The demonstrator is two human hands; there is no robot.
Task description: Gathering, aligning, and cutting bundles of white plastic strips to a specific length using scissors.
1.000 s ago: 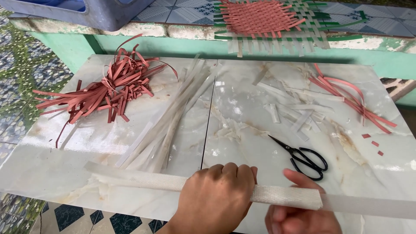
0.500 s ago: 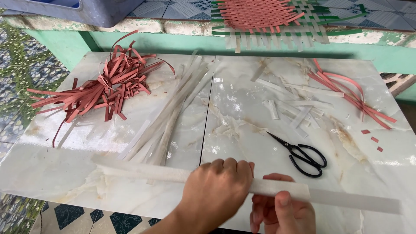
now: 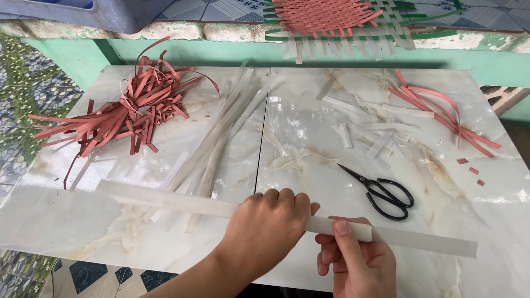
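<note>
We grip a long pale strip [image 3: 182, 201] just above the marble table [image 3: 110, 232]: our left hand [image 3: 269, 223] curls closed over its middle, our right hand [image 3: 353, 256] pinches it beside. Black scissors [image 3: 381, 191] lie near.

Bright, even daylight; soft glare on the glossy marble slab [image 3: 309, 138]; sharp focus, faint shadows
</note>
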